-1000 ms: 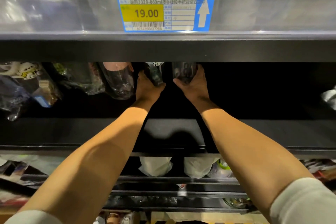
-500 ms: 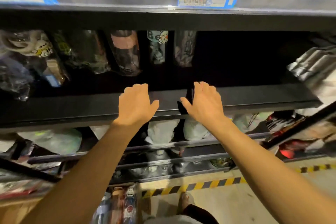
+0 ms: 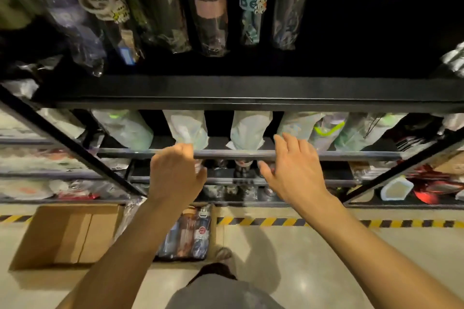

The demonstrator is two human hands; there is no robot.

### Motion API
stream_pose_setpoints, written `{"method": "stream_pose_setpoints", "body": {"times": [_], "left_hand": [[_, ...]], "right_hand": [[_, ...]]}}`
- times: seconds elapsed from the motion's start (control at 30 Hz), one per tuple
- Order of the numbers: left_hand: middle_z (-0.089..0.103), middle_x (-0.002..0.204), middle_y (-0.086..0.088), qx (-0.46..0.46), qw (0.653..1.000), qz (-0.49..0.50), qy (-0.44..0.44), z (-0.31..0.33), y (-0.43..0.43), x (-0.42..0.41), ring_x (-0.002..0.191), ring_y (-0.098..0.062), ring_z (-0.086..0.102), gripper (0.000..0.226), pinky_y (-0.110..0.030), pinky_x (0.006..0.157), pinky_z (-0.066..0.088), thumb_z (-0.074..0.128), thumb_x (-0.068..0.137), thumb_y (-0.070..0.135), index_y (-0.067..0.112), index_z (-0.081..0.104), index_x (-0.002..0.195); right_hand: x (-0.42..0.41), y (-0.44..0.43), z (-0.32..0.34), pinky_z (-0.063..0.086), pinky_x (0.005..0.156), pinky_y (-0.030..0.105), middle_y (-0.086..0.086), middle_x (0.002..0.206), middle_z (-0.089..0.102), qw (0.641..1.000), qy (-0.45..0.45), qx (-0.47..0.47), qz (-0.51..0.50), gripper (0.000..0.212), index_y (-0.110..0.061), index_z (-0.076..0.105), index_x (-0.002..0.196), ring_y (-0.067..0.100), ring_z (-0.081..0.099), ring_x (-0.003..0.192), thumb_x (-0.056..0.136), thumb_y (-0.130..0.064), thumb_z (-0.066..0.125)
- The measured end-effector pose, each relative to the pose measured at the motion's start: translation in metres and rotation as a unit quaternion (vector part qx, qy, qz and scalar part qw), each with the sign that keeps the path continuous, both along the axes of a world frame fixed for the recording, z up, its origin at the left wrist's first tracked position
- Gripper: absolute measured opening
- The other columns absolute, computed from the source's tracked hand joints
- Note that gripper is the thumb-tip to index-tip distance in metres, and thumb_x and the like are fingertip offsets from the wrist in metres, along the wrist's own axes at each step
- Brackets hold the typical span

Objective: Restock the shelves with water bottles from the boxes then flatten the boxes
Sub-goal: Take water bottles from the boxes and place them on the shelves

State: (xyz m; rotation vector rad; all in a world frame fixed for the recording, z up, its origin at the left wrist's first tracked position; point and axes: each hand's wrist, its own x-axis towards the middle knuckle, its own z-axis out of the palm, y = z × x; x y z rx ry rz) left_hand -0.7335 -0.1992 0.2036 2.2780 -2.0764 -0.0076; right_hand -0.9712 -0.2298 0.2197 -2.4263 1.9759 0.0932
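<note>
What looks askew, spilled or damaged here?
Nothing damaged or spilled. The wrapped bottles at the left end of the upper shelf look jumbled and tilted, unlike the upright row beside them, though blur may exaggerate it.

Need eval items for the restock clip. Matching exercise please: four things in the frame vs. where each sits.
Things
1. blue bear bottle
2. cardboard box
3. yellow-black tape
4. white-wrapped bottles

Places
A. on the floor, lower left
B. upper shelf, standing in the row
C. strip running across the floor
D. lower shelf, behind the rail

Pairs: 1-B, 2-A, 3-C, 4-D
</note>
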Motion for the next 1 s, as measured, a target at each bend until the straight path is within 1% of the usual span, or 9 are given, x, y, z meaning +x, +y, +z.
{"method": "stream_pose_setpoints", "body": {"times": [0.1, 0.2, 0.3, 0.43, 0.57, 0.7, 0.83, 0.97, 1.0], "left_hand": [[0.064, 0.13, -0.01, 0.049, 0.998, 0.04, 0.002, -0.01, 0.041, 0.003, 0.124, -0.033, 0.057, 0.056, -0.045, 0.103, 0.045, 0.061, 0.094, 0.05, 0.012, 0.057, 0.135], [0.051, 0.15, -0.007, 0.083, 0.995, 0.054, 0.005, -0.022, 0.078, 0.013, 0.141, -0.03, 0.044, 0.063, -0.044, 0.115, 0.034, 0.053, 0.098, 0.054, 0.018, 0.044, 0.149], [0.048, 0.152, -0.005, 0.105, 0.992, 0.069, 0.009, -0.032, 0.109, 0.03, 0.143, -0.028, 0.041, 0.062, -0.045, 0.118, 0.033, 0.051, 0.099, 0.053, 0.02, 0.039, 0.15], [0.046, 0.155, -0.003, 0.134, 0.986, 0.085, 0.047, -0.048, 0.135, 0.072, 0.145, -0.026, 0.04, 0.064, -0.048, 0.119, 0.034, 0.053, 0.099, 0.056, 0.022, 0.039, 0.151], [0.047, 0.155, -0.003, 0.148, 0.981, 0.102, 0.077, -0.065, 0.143, 0.133, 0.144, -0.026, 0.042, 0.064, -0.044, 0.117, 0.038, 0.056, 0.099, 0.055, 0.021, 0.039, 0.151], [0.049, 0.152, -0.004, 0.209, 0.965, 0.13, 0.088, -0.088, 0.142, 0.214, 0.139, -0.028, 0.045, 0.062, -0.045, 0.113, 0.039, 0.056, 0.1, 0.052, 0.019, 0.041, 0.15], [0.05, 0.15, -0.005, 0.276, 0.946, 0.146, 0.088, -0.125, 0.137, 0.285, 0.138, -0.029, 0.046, 0.061, -0.046, 0.112, 0.039, 0.055, 0.101, 0.052, 0.016, 0.042, 0.149], [0.055, 0.142, -0.007, 0.324, 0.928, 0.148, 0.106, -0.174, 0.131, 0.318, 0.132, -0.031, 0.05, 0.058, -0.047, 0.107, 0.043, 0.056, 0.1, 0.052, 0.015, 0.046, 0.145], [0.056, 0.141, -0.007, 0.334, 0.924, 0.152, 0.107, -0.2, 0.128, 0.326, 0.131, -0.031, 0.05, 0.058, -0.047, 0.106, 0.044, 0.056, 0.1, 0.052, 0.015, 0.047, 0.144]], "right_hand": [[0.007, 0.033, -0.01, 0.033, 0.114, 0.046, 0.01, 0.153, 0.043, 0.999, -0.013, 0.026, 0.019, 0.073, -0.011, 0.035, 0.153, 0.035, 0.045, 0.134, 0.098, -0.059, 0.044], [0.019, 0.06, -0.023, 0.028, 0.119, 0.048, 0.01, 0.157, 0.042, 0.997, -0.043, 0.06, 0.031, 0.073, -0.013, 0.035, 0.156, 0.035, 0.041, 0.14, 0.098, -0.055, 0.049], [0.039, 0.084, -0.036, 0.029, 0.118, 0.048, 0.01, 0.157, 0.042, 0.996, -0.04, 0.069, 0.042, 0.069, -0.014, 0.038, 0.153, 0.034, 0.042, 0.14, 0.099, -0.056, 0.047], [0.077, 0.108, -0.051, 0.036, 0.111, 0.048, 0.012, 0.145, 0.051, 0.995, -0.018, 0.081, 0.054, 0.069, -0.011, 0.044, 0.148, 0.037, 0.05, 0.128, 0.096, -0.056, 0.05], [0.137, 0.115, -0.074, 0.035, 0.112, 0.048, 0.011, 0.146, 0.049, 0.993, 0.009, 0.098, 0.058, 0.07, -0.013, 0.039, 0.151, 0.035, 0.048, 0.127, 0.099, -0.06, 0.043], [0.213, 0.119, -0.105, 0.031, 0.116, 0.046, 0.01, 0.152, 0.042, 0.988, 0.023, 0.142, 0.049, 0.074, -0.013, 0.027, 0.157, 0.033, 0.043, 0.133, 0.101, -0.061, 0.036], [0.277, 0.125, -0.15, 0.034, 0.115, 0.046, 0.01, 0.151, 0.042, 0.978, 0.032, 0.203, 0.021, 0.073, -0.012, 0.029, 0.155, 0.032, 0.044, 0.134, 0.1, -0.06, 0.037], [0.312, 0.133, -0.201, 0.036, 0.113, 0.046, 0.012, 0.153, 0.042, 0.964, 0.038, 0.264, -0.004, 0.071, -0.012, 0.033, 0.152, 0.033, 0.044, 0.134, 0.099, -0.059, 0.039], [0.323, 0.131, -0.227, 0.035, 0.114, 0.047, 0.012, 0.154, 0.041, 0.959, 0.034, 0.281, -0.007, 0.071, -0.013, 0.032, 0.153, 0.033, 0.043, 0.135, 0.099, -0.059, 0.039]]}}
